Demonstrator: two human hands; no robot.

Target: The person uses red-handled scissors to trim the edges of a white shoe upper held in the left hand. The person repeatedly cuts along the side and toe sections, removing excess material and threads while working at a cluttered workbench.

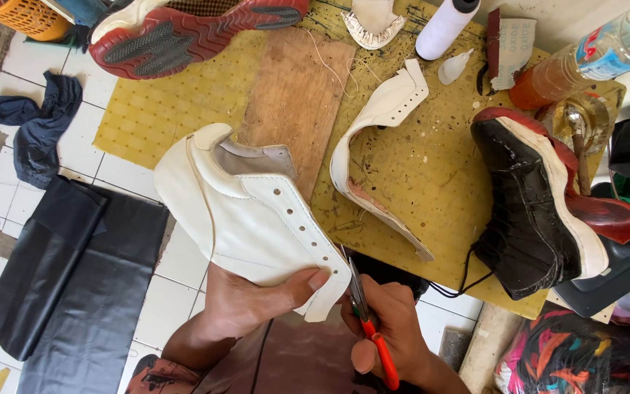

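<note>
Far left: red-soled sneaker, orange basket. Right: black shoe, amber bottle. Centre: white leather offcut, thread spool. Near left: black sheet.

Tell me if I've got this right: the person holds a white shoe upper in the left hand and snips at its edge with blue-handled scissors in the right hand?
Nearly right, but the handles are not blue. The head view shows the scissors in the right hand have red-orange handles. The rest stands: the left hand holds the white shoe upper, and the blades meet its edge.
</note>
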